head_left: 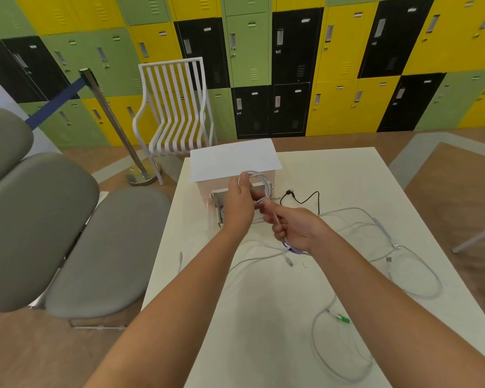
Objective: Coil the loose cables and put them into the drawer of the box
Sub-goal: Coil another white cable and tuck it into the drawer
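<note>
Cables first: a thin white cable coil (259, 182) was pinched in my left hand (240, 204), fingers closed around several loops held up in front of the box. My right hand (293, 229) was curled shut on the same cable's tail, thumb and fingers gripping it just beside the left hand, with the plug end (289, 260) dangling below toward the tabletop. Something purple showed under the right palm; couldn't tell what.

Behind the hands sat the small clear plastic box with a white flat lid (234, 161), its drawer (219, 207) pulled open toward me and mostly hidden by the left hand; contents not readable.

On the white square table (347, 175): a short black cable (303, 198) lay loose just right of the box, a long grey-white cable (403, 247) sprawled across the right side, and another pale cable with a green connector (340, 319) looped near the front edge.

My call on progress: early. One cable was mid-coil and not yet in the drawer; at least three others lay uncoiled on the table.

No brand, label or legible writing visible anywhere, only a small faint mark on the tabletop near the plug, too small to read.
</note>
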